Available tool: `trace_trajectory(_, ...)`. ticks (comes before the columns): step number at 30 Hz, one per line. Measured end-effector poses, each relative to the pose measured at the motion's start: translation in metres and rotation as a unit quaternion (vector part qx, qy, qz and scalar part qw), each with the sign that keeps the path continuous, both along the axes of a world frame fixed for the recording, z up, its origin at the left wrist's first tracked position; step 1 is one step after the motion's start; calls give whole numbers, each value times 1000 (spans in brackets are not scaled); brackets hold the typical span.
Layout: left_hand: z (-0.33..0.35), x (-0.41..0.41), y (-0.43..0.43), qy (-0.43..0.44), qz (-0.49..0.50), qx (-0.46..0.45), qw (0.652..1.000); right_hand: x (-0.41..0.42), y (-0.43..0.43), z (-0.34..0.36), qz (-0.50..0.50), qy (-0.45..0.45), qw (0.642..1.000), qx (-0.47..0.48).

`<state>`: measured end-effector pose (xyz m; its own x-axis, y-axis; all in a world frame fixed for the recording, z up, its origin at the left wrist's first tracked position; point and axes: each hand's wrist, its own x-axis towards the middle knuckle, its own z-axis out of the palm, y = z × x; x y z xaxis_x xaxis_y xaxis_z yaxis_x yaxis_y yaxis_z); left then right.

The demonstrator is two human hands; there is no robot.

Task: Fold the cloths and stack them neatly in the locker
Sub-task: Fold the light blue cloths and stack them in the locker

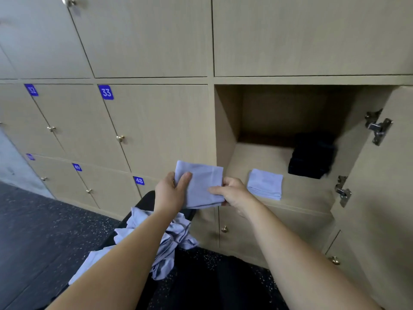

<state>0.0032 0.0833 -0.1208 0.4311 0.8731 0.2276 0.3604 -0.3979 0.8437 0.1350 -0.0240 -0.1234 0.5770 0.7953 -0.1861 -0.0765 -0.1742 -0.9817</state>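
holding a folded cloth (201, 184) between left hand (171, 194) and right hand (232, 194).

Both arms are bare and reach forward from the bottom of the view, drawing closer together towards the hands. The left forearm (125, 253) rises from the lower left and the right forearm (290, 249) from the lower right. The left hand (171, 193) grips the left edge of a folded cloth (201, 184), with its thumb laid flat on the near face and its fingers behind (out of sight). The right hand (234, 193) pinches the cloth's right edge, its thumb pointing left across the fabric and its fingers curled behind. The hands are level and close together, but do not touch.
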Motion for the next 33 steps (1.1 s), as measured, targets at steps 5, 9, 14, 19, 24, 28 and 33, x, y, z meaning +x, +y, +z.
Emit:
trace_trajectory(5,-2,14,-12,-11,-5,-30,999,12,-11,-3,-15,7,1000,-7)
trace_trajectory(9,-8,28,-16,-26,-17,-56,998,19,-22,-5,-21,24,999,-15)
trace_trajectory(14,-25,55,-22,-6,-60,-81,995,41,-40,-24,-101,-49,993,-18)
trace_trajectory(19,-48,88,-33,54,-125,-127,982,73,-58,-48,-209,-100,972,-35)
trace_trajectory(24,-72,121,-40,60,-165,-162,971,106,-70,-74,-287,-127,947,-72)
trace_trajectory(28,-85,157,-41,72,-176,-138,972,131,-76,-86,-314,-169,927,-114)
trace_trajectory(33,-84,207,-26,75,-181,-97,976,169,-71,-88,-320,-215,911,-150)
